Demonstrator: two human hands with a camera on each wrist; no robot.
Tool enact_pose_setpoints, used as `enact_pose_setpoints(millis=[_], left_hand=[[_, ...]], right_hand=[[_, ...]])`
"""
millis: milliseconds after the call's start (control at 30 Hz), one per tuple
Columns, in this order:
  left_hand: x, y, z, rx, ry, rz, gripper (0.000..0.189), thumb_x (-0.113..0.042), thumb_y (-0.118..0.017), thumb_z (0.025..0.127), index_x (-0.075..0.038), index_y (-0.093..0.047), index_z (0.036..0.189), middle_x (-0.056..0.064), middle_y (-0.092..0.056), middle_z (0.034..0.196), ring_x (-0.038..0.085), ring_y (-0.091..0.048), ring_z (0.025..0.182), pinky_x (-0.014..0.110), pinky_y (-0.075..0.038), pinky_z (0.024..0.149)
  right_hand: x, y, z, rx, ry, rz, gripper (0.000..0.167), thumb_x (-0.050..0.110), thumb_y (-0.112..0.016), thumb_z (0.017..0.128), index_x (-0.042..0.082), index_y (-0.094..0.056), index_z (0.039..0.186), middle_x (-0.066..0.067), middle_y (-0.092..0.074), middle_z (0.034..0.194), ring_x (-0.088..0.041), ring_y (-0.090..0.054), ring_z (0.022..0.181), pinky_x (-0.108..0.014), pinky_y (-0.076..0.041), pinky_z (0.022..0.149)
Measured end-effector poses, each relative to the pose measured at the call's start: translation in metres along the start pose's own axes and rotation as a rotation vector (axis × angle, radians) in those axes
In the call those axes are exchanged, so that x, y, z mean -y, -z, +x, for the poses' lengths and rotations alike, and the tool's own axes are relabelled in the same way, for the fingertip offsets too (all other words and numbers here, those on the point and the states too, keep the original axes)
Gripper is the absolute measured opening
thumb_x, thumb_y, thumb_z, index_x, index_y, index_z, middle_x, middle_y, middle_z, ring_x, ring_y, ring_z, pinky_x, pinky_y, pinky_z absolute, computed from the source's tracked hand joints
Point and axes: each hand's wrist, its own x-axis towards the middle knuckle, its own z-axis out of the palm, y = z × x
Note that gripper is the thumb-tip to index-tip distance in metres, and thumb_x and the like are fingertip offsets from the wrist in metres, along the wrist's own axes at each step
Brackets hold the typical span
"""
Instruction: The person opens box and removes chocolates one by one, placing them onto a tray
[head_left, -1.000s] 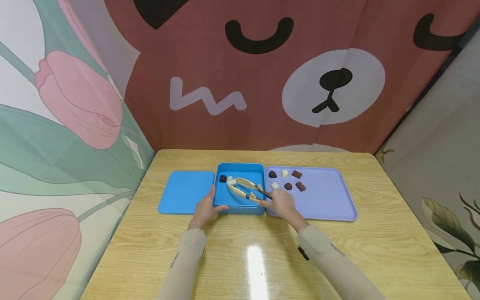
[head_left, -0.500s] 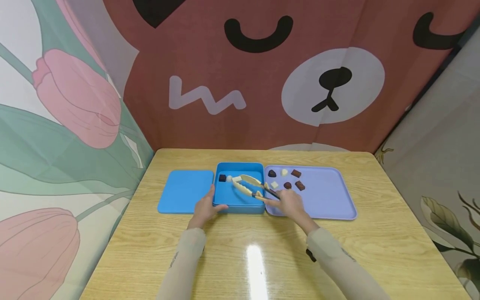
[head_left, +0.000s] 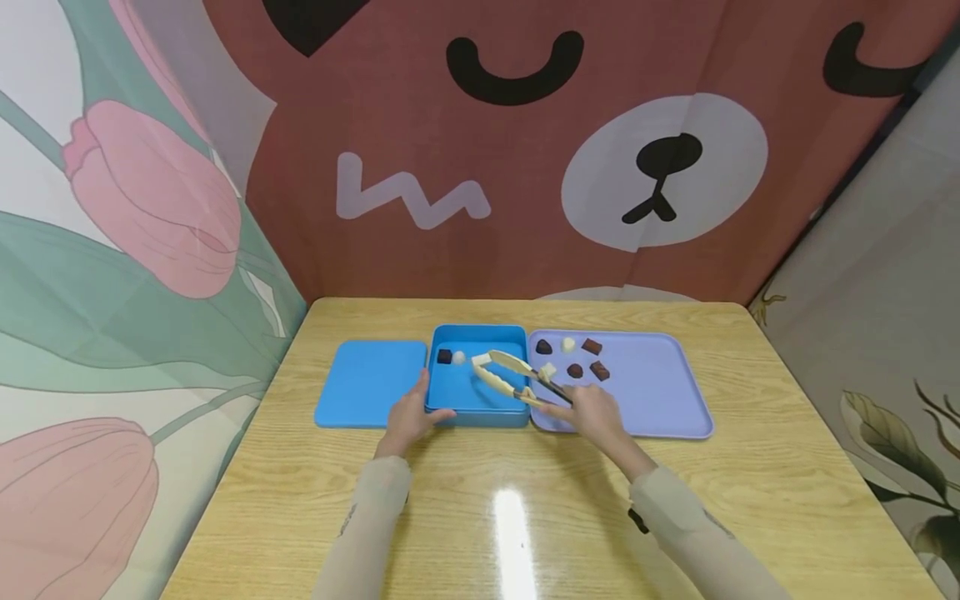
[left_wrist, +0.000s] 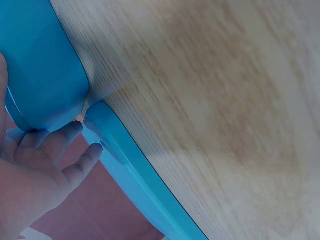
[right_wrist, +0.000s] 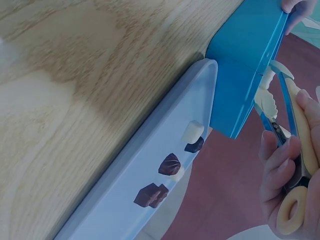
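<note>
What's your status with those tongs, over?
Left grip against blue box. Right grip holding tongs; can't tell if loaded. Dark piece, white piece in box. Box's right wall under tongs, maybe in the way.

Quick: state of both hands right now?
Left hand: open, touching the blue box at its near-left corner.
Right hand: closed, holding the tongs.

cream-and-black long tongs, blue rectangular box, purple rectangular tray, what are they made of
Tongs: matte and smooth where cream, perhaps plastic or silicone; unclear where black.
Box: likely moulded plastic, satin, from its even colour and rounded corners.
Tray: probably plastic too, smooth, uniform colour, raised rim.
</note>
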Motion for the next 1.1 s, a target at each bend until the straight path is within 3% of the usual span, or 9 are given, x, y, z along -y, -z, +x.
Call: enact_pose_setpoints(millis=[300,467,533,700,1100], left_hand=[[0.001,0.0,0.0,-0.004,0.001,-0.014,0.098,-0.044,-0.069,0.073,-0.003,-0.015,0.143,0.018,-0.025,0.141,0.035,-0.033,0.123,0.045,-0.035,0.095],[0.0,-0.001,-0.001,-0.003,-0.005,-0.022,0.098,-0.043,-0.069,0.073,-0.003,-0.014,0.143,0.018,-0.026,0.141,0.036,-0.034,0.122,0.046,-0.036,0.093],[0.001,-0.001,-0.002,0.002,-0.002,-0.022,0.097,-0.043,-0.069,0.074,-0.003,-0.014,0.143,0.018,-0.025,0.142,0.036,-0.034,0.122,0.046,-0.036,0.093],[0.001,0.0,-0.001,0.015,0.013,-0.034,0.097,-0.042,-0.069,0.074,-0.004,-0.012,0.143,0.016,-0.022,0.143,0.035,-0.03,0.125,0.045,-0.033,0.096],[-0.001,0.0,-0.001,0.014,0.02,-0.027,0.098,-0.042,-0.069,0.074,-0.004,-0.013,0.143,0.017,-0.024,0.142,0.035,-0.033,0.123,0.045,-0.034,0.095]], right_hand=[[-0.008,0.008,-0.013,-0.053,0.015,-0.005,0.037,0.047,-0.068,0.072,0.012,-0.058,0.066,0.006,-0.034,0.044,-0.009,-0.032,0.04,-0.023,-0.025,0.035],[-0.016,0.011,-0.022,-0.055,-0.006,0.003,0.043,0.047,-0.068,0.073,0.006,-0.069,0.087,0.007,-0.034,0.044,-0.01,-0.033,0.041,-0.023,-0.024,0.035],[-0.019,0.012,-0.025,-0.063,-0.007,0.012,0.046,0.044,-0.069,0.073,0.003,-0.069,0.092,0.007,-0.034,0.045,-0.01,-0.033,0.042,-0.023,-0.025,0.036],[-0.026,0.015,-0.033,-0.095,0.002,0.013,0.042,0.041,-0.07,0.073,0.001,-0.069,0.087,0.006,-0.035,0.045,-0.009,-0.031,0.041,-0.022,-0.025,0.036],[-0.037,0.022,-0.051,-0.11,-0.023,0.018,0.054,0.041,-0.069,0.074,-0.003,-0.065,0.106,0.007,-0.032,0.043,-0.007,-0.025,0.04,-0.02,-0.018,0.035]])
